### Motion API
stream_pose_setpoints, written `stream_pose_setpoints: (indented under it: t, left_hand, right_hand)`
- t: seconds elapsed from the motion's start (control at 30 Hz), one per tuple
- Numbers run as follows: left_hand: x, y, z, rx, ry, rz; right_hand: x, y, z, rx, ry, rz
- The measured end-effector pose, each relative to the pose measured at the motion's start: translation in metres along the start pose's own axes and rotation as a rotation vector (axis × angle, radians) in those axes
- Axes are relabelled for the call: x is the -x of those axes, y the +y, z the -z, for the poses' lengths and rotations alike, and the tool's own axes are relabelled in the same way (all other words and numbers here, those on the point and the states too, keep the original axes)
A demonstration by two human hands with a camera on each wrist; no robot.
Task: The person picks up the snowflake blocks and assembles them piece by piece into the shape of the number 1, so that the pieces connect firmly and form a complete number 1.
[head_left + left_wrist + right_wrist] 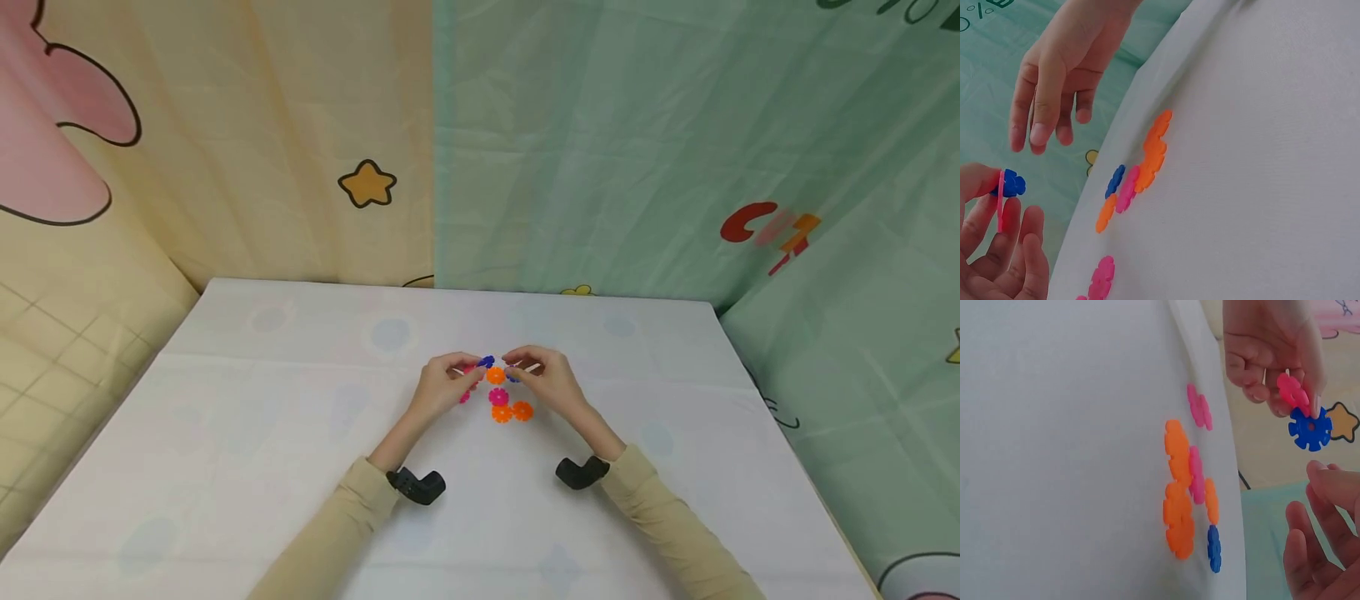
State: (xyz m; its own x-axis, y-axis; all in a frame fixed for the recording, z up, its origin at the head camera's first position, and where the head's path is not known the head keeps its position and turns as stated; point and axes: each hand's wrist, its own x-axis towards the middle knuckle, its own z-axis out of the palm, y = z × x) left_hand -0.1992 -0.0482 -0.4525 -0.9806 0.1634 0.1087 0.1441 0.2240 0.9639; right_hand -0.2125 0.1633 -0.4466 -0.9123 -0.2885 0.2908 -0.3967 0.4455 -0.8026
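Sleeves (330, 525) nearest, left hand (441, 389) pinches joined discs (1301, 420) at its fingertips.

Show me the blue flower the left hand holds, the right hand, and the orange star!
Blue flower (1303, 429): right wrist view, face beside its hole.
Right hand (552, 378): head view, back of the hand.
Orange star (367, 183): head view, its middle.

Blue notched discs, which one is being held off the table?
The blue notched disc pinched with a pink disc in the left hand; the other blue disc lies on the table beside an orange disc.
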Motion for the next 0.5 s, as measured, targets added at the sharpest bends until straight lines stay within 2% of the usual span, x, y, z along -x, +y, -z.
stream_pose_setpoints:
  t: [0.33, 0.5]
  left_hand:
    - [0.003, -0.004, 0.006, -0.064, 0.058, 0.02]
    - [0.004, -0.004, 0.007, -0.074, 0.075, 0.028]
  right_hand:
    - [0.017, 0.018, 0.019, 0.104, -0.197, -0.085]
    - [0.025, 0.02, 0.025, 0.139, -0.263, -0.146]
